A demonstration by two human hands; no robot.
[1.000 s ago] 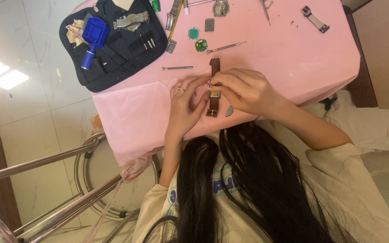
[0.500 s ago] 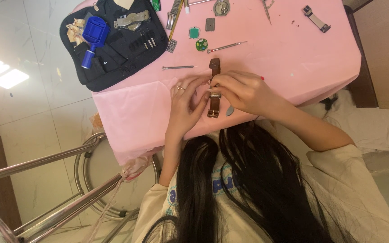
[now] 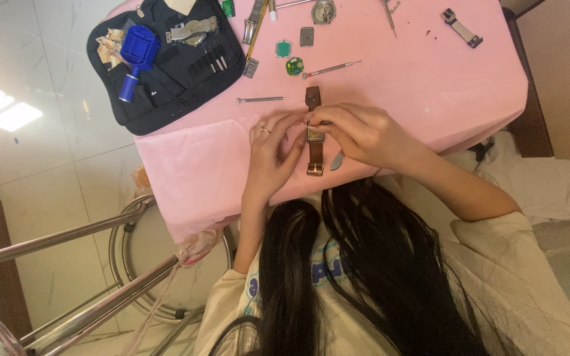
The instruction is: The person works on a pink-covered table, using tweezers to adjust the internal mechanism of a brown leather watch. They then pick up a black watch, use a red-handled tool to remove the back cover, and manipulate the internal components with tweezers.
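Both hands on a wristwatch with a brown leather strap (image 3: 314,135), lying lengthwise on the pink cloth-covered table (image 3: 430,72), near the edge closest to the person.

Left hand (image 3: 273,148): fingers closed in on the left side of the watch case, ring on one finger, fingertips touching the case. Right hand (image 3: 357,132): fingers curled together over the case from the right, pinching it. Strap ends stick out above and below the hands; buckle end points toward the person. Cannot tell what the fingertips do at the case itself, too small.

A small grey flat piece (image 3: 336,160) lies just beside the lower strap, under the right hand.

Above the hands: thin metal screwdriver (image 3: 260,99) left of the upper strap end, second thin metal pin tool (image 3: 331,68) to the upper right, small green round part (image 3: 294,66), small green square part (image 3: 284,48), round metal watch case (image 3: 323,11).

Upper left: open black fabric tool pouch (image 3: 166,86) with a blue plastic hand tool (image 3: 134,56) on it. Far upper right: small metal clasp piece (image 3: 460,27), well apart from the hands.

Person's long dark hair (image 3: 364,264) fills the lower frame.
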